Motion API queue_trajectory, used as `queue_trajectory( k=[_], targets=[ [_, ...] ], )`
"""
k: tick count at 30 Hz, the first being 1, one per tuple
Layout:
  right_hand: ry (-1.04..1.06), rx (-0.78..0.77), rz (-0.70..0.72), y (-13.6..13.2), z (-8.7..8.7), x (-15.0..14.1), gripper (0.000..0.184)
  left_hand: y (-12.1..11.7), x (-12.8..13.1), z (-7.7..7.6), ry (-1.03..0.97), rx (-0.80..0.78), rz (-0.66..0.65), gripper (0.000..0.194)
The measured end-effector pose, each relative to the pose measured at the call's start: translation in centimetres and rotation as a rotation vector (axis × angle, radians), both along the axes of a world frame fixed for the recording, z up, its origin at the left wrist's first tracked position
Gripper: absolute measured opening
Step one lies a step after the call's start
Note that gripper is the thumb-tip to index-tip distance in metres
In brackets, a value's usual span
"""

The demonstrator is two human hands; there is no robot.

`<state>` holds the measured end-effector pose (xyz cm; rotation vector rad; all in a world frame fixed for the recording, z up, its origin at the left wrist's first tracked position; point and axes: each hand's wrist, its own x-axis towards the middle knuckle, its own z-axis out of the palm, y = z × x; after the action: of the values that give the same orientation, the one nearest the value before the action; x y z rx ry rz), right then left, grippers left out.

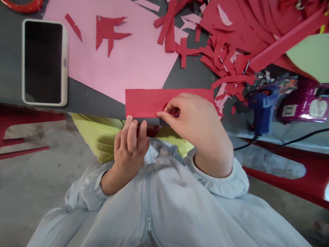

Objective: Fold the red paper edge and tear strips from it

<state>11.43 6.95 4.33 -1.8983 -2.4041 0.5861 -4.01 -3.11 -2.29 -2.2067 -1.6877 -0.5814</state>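
A red rectangular sheet of paper (146, 99) lies along the table's near edge in front of me. My right hand (190, 116) rests over its right half, thumb and forefinger pinched at the sheet's lower edge. My left hand (131, 140) is just below the sheet's lower left corner, fingers stretched out and a little apart. One fingertip touches that edge; the left thumb is hidden. Beyond lies a large pink sheet (128, 68) bearing a red cut-out with pointed strips (105, 29) and a small red scrap (73, 27).
A phone-like device in a white case (43, 61) lies at left. Red and pink scraps (223, 58) pile up at the back right. At right are a blue glue gun (264, 106) with a black cord and a shiny purple object (305, 103). Red chairs (288, 164) flank me.
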Motion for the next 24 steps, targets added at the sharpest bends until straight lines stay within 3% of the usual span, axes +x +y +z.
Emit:
queue_trajectory(
  k=[6, 11, 24],
  targets=[
    [0.008, 0.007, 0.007, 0.0, 0.0, 0.0, 0.019, -0.3, -0.4, 0.1, -0.064, -0.074, -0.026, 0.042],
    [0.034, 0.012, -0.002, -0.1, 0.0, 0.0, 0.02, -0.1, -0.2, 0.7, -0.119, -0.139, 0.077, 0.05],
    [0.03, 0.018, 0.009, -0.1, -0.1, 0.0, 0.02, 0.4, 0.7, 1.9, 0.079, -0.166, 0.08, 0.043]
  ],
)
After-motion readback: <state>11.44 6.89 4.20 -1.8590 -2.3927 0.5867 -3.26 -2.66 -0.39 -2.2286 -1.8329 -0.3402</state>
